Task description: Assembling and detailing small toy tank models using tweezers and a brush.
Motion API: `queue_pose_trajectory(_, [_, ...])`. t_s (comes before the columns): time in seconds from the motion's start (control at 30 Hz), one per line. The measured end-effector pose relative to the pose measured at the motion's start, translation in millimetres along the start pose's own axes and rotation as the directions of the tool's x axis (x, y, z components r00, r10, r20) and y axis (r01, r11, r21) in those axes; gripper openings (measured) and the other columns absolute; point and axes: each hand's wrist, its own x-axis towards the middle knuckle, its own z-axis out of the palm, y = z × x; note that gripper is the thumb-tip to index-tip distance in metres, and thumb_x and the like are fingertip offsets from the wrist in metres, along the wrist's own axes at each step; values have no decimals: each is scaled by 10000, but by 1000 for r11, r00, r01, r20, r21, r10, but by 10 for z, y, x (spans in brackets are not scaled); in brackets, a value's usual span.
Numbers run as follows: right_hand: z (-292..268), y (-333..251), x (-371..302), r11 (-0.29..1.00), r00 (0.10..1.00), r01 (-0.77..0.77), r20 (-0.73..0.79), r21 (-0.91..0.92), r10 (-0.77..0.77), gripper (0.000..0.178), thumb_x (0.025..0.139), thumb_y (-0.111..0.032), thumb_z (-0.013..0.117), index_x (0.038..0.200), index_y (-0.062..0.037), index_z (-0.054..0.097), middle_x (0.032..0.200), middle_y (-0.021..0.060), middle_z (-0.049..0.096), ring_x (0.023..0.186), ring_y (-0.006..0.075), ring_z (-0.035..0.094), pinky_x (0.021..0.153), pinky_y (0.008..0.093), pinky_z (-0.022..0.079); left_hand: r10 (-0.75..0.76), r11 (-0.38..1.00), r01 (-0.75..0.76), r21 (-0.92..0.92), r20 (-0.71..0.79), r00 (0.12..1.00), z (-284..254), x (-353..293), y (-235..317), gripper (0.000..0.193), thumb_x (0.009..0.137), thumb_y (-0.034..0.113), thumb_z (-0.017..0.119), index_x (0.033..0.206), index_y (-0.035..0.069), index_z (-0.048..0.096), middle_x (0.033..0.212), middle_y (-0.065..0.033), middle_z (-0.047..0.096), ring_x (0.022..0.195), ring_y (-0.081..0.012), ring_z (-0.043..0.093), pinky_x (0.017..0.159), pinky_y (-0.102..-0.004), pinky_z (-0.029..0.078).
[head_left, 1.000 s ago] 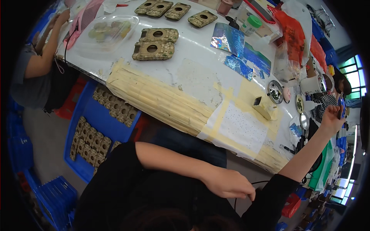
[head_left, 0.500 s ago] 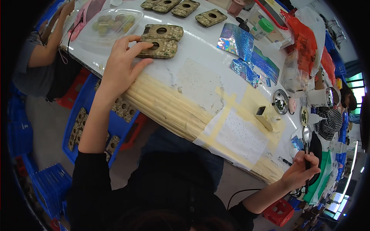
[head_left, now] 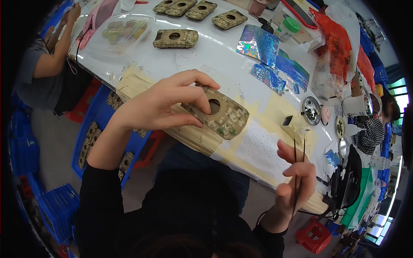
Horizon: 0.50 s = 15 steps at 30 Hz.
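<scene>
Over the table edge, my left hand (head_left: 165,101) grips a camouflage toy tank hull (head_left: 232,118) with a round hole in its top, fingers along one end and the thumb below. The hull is tilted in the air. A pair of black tweezers (head_left: 295,161) rests upright in my right hand (head_left: 299,185), its tips apart with nothing visible between them. Below lies a speckled white sheet (head_left: 262,148) held by yellowish tape. Beside it stands a small pale yellow block (head_left: 297,127). Another camouflage hull (head_left: 189,39) lies farther back, with several more behind.
Blue shiny sheets (head_left: 260,41) lie mid-table. At right are a metal dish (head_left: 304,114) with dark green bits, a white squeeze bottle (head_left: 352,130) and red bags (head_left: 335,47). A clear fruit box (head_left: 107,45) stands far left, near another person's arm (head_left: 51,62). More hulls fill a blue tray (head_left: 103,142).
My left hand has lifted the nearer hull off the table and brought it right and closer. My right hand has moved left with the tweezers, away from a round metal dish.
</scene>
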Motion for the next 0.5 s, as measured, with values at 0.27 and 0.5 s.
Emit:
queue_pose_trajectory(0.27, [267, -47, 154, 987, 995, 72, 82, -147, -60, 480, 627, -172, 871, 836, -40, 459, 1058, 305, 598, 979, 356, 638, 755, 346, 530, 138, 990, -139, 12, 6, 990, 187, 283, 176, 423, 728, 150, 770, 1092, 54, 577, 1289, -149, 462, 1035, -238, 530, 859, -334, 446])
queue_pose_trajectory(0.5, [268, 66, 42, 1000, 1000, -3, -25, 26, 4, 464, 712, -146, 814, 889, -45, 398, 1139, 299, 544, 1017, 320, 606, 775, 341, 534, -414, 227, -6, -974, -102, 904, 965, 335, 261, 1003, 723, 347, 803, 1452, 50, 181, 1398, -176, 392, 1323, -313, 372, 1091, -451, 332])
